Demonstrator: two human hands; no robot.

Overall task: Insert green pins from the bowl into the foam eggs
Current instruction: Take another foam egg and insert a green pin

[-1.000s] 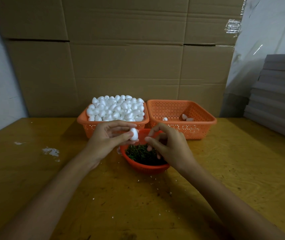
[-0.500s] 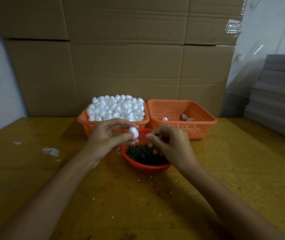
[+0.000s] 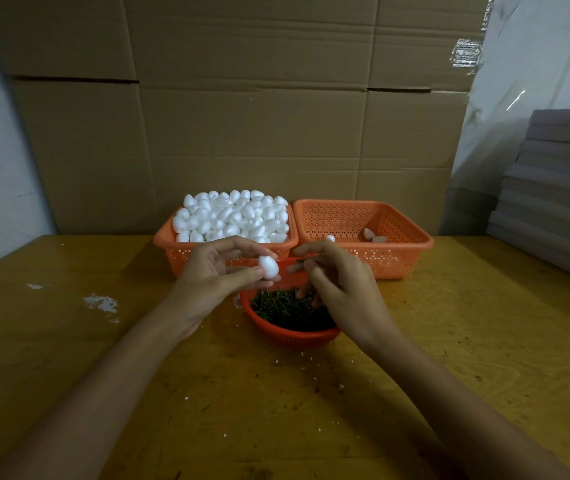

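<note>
My left hand (image 3: 212, 277) pinches a white foam egg (image 3: 268, 267) between thumb and fingers, just above the far left rim of the orange bowl (image 3: 290, 336). The bowl holds a heap of green pins (image 3: 285, 306). My right hand (image 3: 340, 289) hovers over the bowl's right side and pinches a green pin (image 3: 300, 261) between thumb and forefinger, its tip a short way right of the egg. Pin and egg are apart.
Behind the bowl stand two orange baskets: the left one (image 3: 165, 239) heaped with white foam eggs (image 3: 235, 216), the right one (image 3: 411, 242) holding three eggs. The wooden table (image 3: 68, 358) carries white foam crumbs. Cardboard boxes form the back wall; grey sheets are stacked at right.
My right hand has lifted out of the pin heap with a pin and turned toward the egg. The left hand holds the egg almost still.
</note>
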